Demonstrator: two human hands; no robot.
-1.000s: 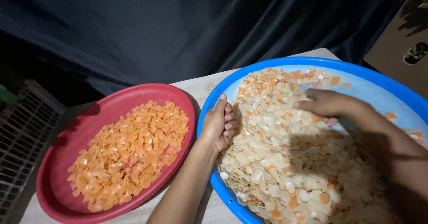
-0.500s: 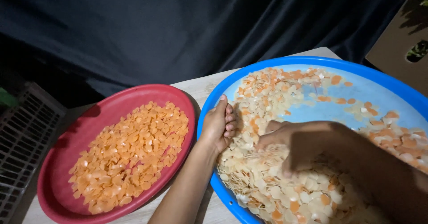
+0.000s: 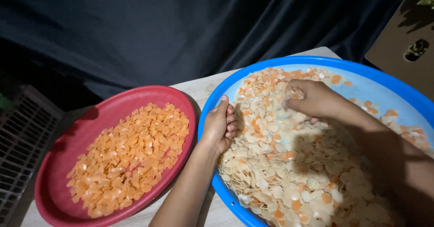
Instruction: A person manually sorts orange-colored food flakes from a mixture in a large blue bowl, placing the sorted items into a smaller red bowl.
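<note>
A big blue tray holds a heap of thin cream and orange chips. My left hand rests at the tray's left rim, fingers curled inward against the heap; whether it holds chips I cannot tell. My right hand lies palm down on the chips in the far middle of the tray, fingers bent into the pile. To the left stands a red tray with only orange chips spread in it.
Both trays sit on a pale wooden table. A dark cloth hangs behind. A brown cardboard box stands at the far right, and a white wire grid lies at the left edge.
My right hand has swept from the near middle of the heap back to the far side, pushing chips over the bare blue patch. My left hand has stayed at the rim.
</note>
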